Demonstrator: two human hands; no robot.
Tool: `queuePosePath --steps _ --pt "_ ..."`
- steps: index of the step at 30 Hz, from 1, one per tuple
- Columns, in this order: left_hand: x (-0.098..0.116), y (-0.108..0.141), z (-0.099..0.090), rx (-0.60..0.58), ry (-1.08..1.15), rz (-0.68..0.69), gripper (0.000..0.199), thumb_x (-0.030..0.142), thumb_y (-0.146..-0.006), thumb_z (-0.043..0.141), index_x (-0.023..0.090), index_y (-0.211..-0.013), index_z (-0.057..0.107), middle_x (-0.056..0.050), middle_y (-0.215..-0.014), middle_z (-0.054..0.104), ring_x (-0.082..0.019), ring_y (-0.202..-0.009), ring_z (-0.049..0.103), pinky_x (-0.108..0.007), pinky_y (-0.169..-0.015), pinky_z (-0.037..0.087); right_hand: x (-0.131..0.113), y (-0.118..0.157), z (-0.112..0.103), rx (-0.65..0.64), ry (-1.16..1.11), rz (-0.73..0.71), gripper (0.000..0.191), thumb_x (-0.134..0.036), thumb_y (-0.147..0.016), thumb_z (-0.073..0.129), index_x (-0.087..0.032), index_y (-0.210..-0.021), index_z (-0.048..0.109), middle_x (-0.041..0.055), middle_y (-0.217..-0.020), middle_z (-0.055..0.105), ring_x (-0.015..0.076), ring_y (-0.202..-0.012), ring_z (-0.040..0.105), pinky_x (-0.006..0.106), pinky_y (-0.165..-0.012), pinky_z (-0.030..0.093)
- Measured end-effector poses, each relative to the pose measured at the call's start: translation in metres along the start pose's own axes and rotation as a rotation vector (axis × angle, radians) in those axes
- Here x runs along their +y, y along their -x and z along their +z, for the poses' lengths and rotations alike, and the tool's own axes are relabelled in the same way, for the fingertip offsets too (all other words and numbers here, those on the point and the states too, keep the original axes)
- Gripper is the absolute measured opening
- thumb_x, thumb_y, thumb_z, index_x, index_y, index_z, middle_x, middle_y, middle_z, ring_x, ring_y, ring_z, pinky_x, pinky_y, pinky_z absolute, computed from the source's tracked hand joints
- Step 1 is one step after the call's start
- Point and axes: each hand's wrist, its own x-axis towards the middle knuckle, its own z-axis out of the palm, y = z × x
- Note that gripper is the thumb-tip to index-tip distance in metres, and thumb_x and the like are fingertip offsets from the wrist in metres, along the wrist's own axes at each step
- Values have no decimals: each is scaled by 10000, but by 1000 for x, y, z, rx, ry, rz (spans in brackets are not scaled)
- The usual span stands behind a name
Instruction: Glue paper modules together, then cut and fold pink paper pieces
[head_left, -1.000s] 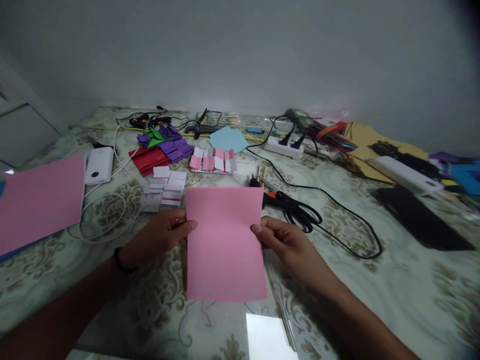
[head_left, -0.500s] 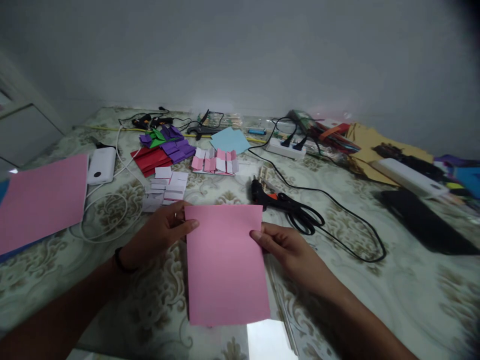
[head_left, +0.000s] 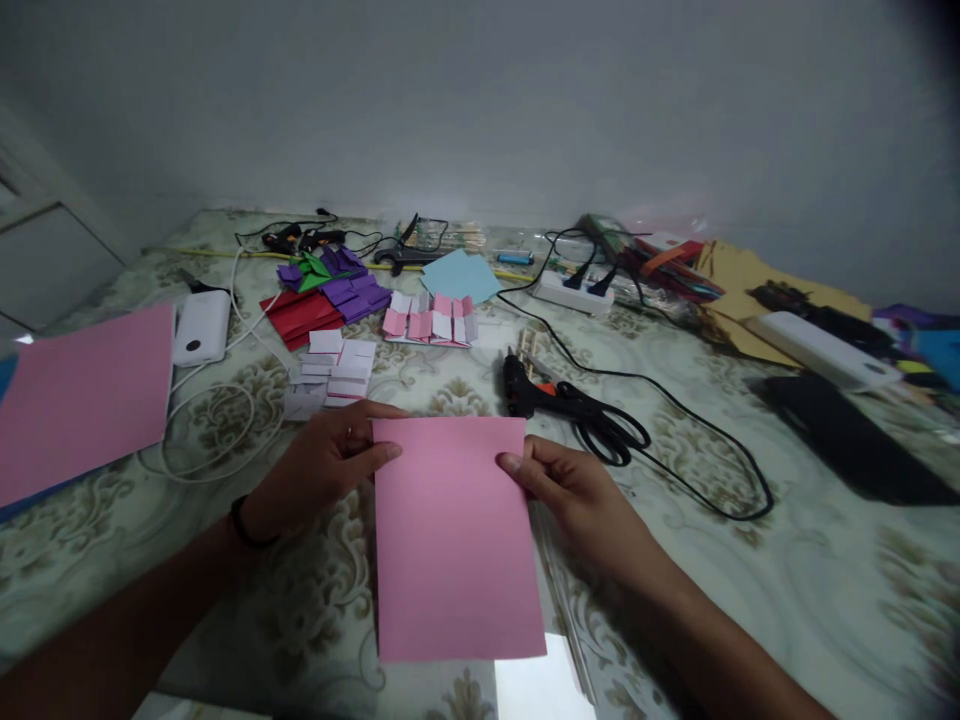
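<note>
A pink sheet of paper (head_left: 457, 545) is held upright in front of me over the patterned tabletop. My left hand (head_left: 337, 455) pinches its upper left edge, thumb on the front and the other fingers partly behind. On the upper right edge, my right hand (head_left: 559, 480) has the same kind of pinch. Just beyond the sheet, to the right, lies a black glue gun (head_left: 555, 400) with its coiled cord. White folded papers (head_left: 341, 370) rest beyond my left hand. A white piece (head_left: 540, 685) shows under the sheet's lower right corner.
More pink paper (head_left: 94, 400) and a white power bank (head_left: 202, 328) lie left. Folded purple paper (head_left: 356, 297), red paper (head_left: 304, 318) and pink-white pieces (head_left: 431, 320) sit farther back. A power strip (head_left: 574, 292) and a black flat object (head_left: 859, 440) are on the right.
The pink sheet's lower edge has come slightly nearer to me. My left hand's fingers reach a little farther behind its top edge. Both hands keep their grip.
</note>
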Motion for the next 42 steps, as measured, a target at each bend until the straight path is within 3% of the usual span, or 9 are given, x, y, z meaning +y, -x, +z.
queuePosePath --steps 5,10,14,17,23,29,36,39,42 --pt "-2 -1 -1 12 6 -22 398 418 -906 724 202 -1232 797 65 -620 476 -91 -559 418 -192 -507 337 0 1 0 -5 27 -5 547 -702 -913 676 -199 -716 591 -7 -687 524 160 -649 452 298 -617 359" --pt "3 -2 -1 44 25 -46 318 397 -865 752 200 -1092 858 -6 -721 733 -131 -629 598 -209 -554 486 0 4 1 -43 7 17 547 -717 -922 655 -199 -760 585 -8 -709 528 154 -645 449 293 -607 349" --pt "4 -2 -1 19 -11 -56 329 418 -866 751 203 -1086 869 -38 -837 824 -183 -731 703 -244 -618 561 -2 3 2 23 15 4 534 -695 -926 670 -219 -739 517 -47 -664 418 132 -594 362 273 -548 291" --pt "4 -1 -1 -10 -38 -56 334 414 -871 751 225 -1122 865 -43 -935 852 -203 -804 744 -259 -665 593 -1 1 2 88 51 -65 531 -674 -938 661 -223 -703 510 -37 -663 439 144 -617 390 280 -577 331" --pt "4 -2 0 -35 -20 -73 324 421 -870 750 249 -1117 869 -38 -934 863 -193 -745 756 -259 -660 613 1 2 1 122 129 -94 499 -632 -981 599 -223 -705 527 -23 -657 484 162 -635 442 302 -613 356" --pt "6 -1 -2 -73 -34 -76 319 429 -883 732 258 -1114 869 -46 -1063 860 -244 -959 783 -299 -808 624 -1 3 3 126 176 -96 544 -657 -1000 533 -238 -667 438 -29 -631 429 166 -621 409 318 -608 325" --pt "0 -1 -1 -207 -22 -121 385 462 -878 739 220 -1170 806 -18 -925 804 -184 -784 688 -237 -652 500 -1 4 4 85 118 -66 538 -630 -1013 500 -243 -659 382 -37 -636 370 156 -607 353 319 -591 280" --pt "1 -1 2 -283 -139 -113 317 465 -912 685 178 -977 802 15 -778 707 -141 -683 566 -230 -607 395 -2 4 6 54 162 -103 513 -576 -1037 481 -238 -667 376 -35 -652 377 156 -626 368 315 -606 293" --pt "4 0 3 -275 -213 -125 399 465 -950 612 151 -722 703 33 -645 554 -122 -631 465 -243 -582 316 -3 4 6 18 203 -152 490 -539 -1062 462 -228 -687 407 -34 -681 396 154 -649 384 306 -624 312"
